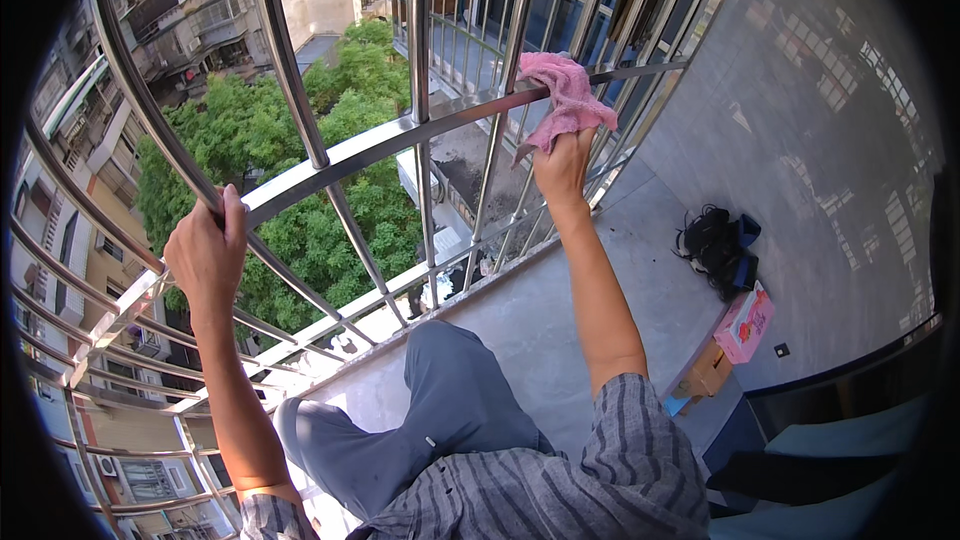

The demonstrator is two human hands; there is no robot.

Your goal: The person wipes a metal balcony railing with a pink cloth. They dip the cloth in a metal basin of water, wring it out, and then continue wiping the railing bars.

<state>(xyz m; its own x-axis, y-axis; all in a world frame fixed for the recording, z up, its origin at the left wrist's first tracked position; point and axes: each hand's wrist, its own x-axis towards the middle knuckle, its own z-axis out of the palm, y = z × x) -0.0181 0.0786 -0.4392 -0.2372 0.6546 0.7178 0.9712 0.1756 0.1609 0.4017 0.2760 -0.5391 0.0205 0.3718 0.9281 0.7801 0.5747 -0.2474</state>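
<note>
My right hand (pixel 564 169) holds a crumpled pink cloth (pixel 566 94) against the horizontal metal rail (pixel 397 136) of a window grille, near the rail's right end. The cloth drapes over the rail and hides part of it and most of my fingertips. At the left, my left hand (pixel 208 244) is closed around a round upright bar (pixel 154 116) of the same grille, just beside the rail. Several shiny upright bars pass through the rail.
Below the grille runs a sill edge (pixel 480 285), with my bent knees close to it. A dark bundle with straps (pixel 709 251), a pink box (pixel 744 322) and an open cardboard box (pixel 705 375) lie by the grey tiled wall (pixel 810 165). Trees and buildings stand outside.
</note>
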